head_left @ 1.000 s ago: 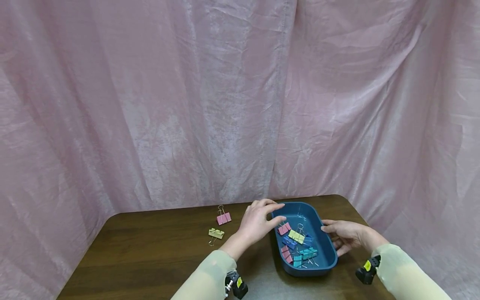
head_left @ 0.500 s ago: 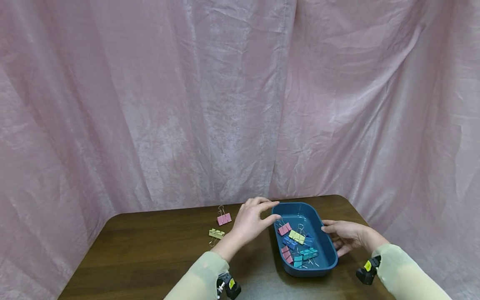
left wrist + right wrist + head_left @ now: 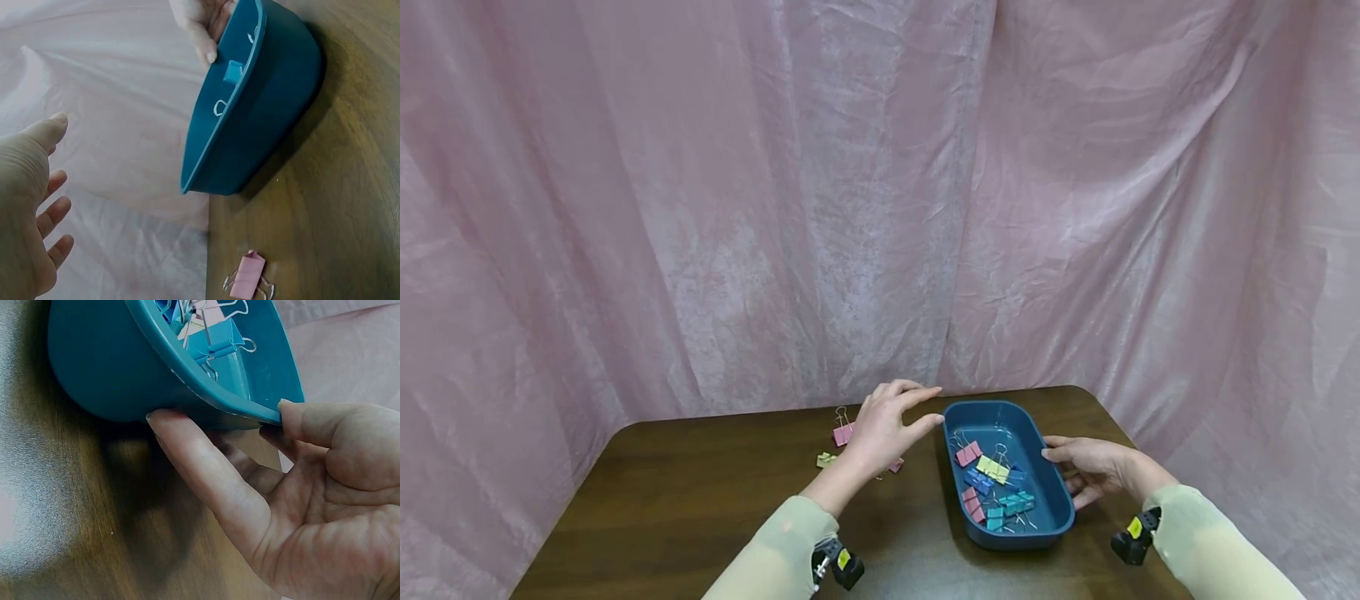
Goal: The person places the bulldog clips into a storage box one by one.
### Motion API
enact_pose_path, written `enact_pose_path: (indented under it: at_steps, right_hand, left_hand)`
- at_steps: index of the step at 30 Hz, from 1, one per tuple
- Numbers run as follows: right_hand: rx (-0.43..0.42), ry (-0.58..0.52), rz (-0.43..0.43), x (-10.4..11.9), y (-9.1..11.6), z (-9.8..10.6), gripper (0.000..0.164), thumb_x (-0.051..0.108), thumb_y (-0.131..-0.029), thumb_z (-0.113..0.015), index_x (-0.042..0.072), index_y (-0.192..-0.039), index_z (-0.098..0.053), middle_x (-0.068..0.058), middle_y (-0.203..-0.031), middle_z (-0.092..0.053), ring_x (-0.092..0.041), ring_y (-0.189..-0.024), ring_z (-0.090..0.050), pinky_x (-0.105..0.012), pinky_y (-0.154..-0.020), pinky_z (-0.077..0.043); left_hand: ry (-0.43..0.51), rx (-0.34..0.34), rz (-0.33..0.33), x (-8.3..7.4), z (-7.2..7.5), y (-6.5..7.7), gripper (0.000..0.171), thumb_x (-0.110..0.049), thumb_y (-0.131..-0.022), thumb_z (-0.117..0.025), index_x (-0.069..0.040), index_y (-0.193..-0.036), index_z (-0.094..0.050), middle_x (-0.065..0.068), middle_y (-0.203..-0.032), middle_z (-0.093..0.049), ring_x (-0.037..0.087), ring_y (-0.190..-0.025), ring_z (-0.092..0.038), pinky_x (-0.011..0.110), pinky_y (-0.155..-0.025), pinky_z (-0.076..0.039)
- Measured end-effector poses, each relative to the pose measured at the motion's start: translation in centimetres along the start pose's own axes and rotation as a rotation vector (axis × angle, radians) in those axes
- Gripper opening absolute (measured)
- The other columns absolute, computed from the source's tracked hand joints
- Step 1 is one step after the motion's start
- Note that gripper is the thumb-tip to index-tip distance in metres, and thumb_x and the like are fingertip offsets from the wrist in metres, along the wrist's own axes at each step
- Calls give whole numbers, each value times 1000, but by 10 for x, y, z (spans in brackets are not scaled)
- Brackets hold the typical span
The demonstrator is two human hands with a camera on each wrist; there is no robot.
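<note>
My left hand (image 3: 880,429) is over the table, left of a blue plastic bin (image 3: 996,419). Its thumb and fingers are spread apart with nothing between them. My right hand (image 3: 1093,467) holds the bin's right side; in the right wrist view its thumb (image 3: 306,422) is at the rim and the fingers lie against the outer wall. Inside the bin are several binder clips, among them a yellow one (image 3: 993,469), a pink one (image 3: 968,453) and a teal one (image 3: 215,340). A pink binder clip (image 3: 843,435) and a yellow-green one (image 3: 825,460) lie behind my left forearm, partly covered.
Another pink binder clip (image 3: 896,465) lies on the brown wooden table (image 3: 662,500), between my left wrist and the bin. A pink velvet curtain (image 3: 820,208) hangs along the table's far edge.
My left hand has drawn back leftward from the bin's rim, now covering part of the clips on the left. A pink binder clip has come into view beside its wrist. My right hand stays put.
</note>
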State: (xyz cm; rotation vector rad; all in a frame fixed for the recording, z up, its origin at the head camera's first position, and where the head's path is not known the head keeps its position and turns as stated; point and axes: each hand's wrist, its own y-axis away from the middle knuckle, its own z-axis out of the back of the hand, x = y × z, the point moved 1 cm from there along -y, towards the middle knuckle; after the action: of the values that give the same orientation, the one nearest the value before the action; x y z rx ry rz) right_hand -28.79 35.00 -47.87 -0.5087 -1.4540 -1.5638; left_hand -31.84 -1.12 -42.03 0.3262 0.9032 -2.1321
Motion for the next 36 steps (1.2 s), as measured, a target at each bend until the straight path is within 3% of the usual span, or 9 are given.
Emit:
enact_pose_path:
  at_steps: [14, 21, 36]
  right_hand:
    - [8, 9, -1, 0, 1, -1, 59, 24, -109, -47, 8, -161, -23, -20, -119, -66, -41, -95, -72, -54, -73, -60]
    - [-9, 14, -3, 1, 3, -1, 59, 25, -109, -49, 9, -161, -24, -19, -118, -67, -41, -93, -72, -54, -73, -60]
    - [-17, 16, 2, 1, 3, -2, 61, 26, -108, -50, 8, -161, -24, -21, -123, -65, -40, -93, -72, -54, -73, -60]
  left_hand:
    - [-37, -65, 73, 35, 40, 25, 44, -44, -93, -75, -36, -136, -67, -7, -129, -62, 23, -119, -55, 49, -99, -43]
    - [-59, -93, 70, 52, 55, 39, 42, -39, -93, -77, -33, -134, -69, -7, -126, -64, 25, -119, -56, 51, -99, -43]
    - [-127, -110, 99, 80, 74, 65, 41, -38, -91, -79, -28, -131, -72, -3, -123, -66, 28, -116, -58, 52, -97, -43]
